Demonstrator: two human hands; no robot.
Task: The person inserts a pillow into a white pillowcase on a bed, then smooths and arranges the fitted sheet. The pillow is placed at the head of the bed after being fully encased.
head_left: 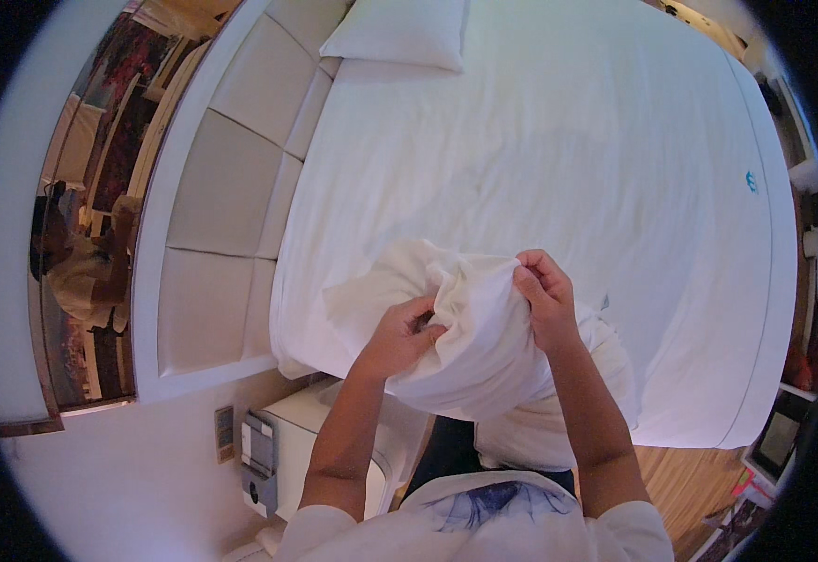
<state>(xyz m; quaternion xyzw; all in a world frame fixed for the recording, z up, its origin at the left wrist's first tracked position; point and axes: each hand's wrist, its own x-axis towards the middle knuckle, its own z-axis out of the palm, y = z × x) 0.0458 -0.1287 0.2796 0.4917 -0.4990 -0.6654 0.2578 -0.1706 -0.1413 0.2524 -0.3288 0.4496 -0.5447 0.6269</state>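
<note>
A white pillow in its pillowcase (484, 337) is held up in front of the body, above the near edge of the bed (559, 169). The left hand (401, 339) is closed on the bunched fabric low on the pillow's left side, with the fingers curled into a fold so that the fingertips are hidden. The right hand (545, 295) is clamped on the top of the gathered cloth, the fingers bent over and pinching a ridge of fabric. Both grips are tight, and the cloth is drawn into creases between them. The pillow's lower end hangs down towards the person's lap.

Behind it, the white sheet is seen spread flat over the mattress. A second pillow (399, 33) is laid at the far end, against the padded cream headboard (226, 197). A white bedside unit (334, 421) is seen below the left forearm, close beside the bed.
</note>
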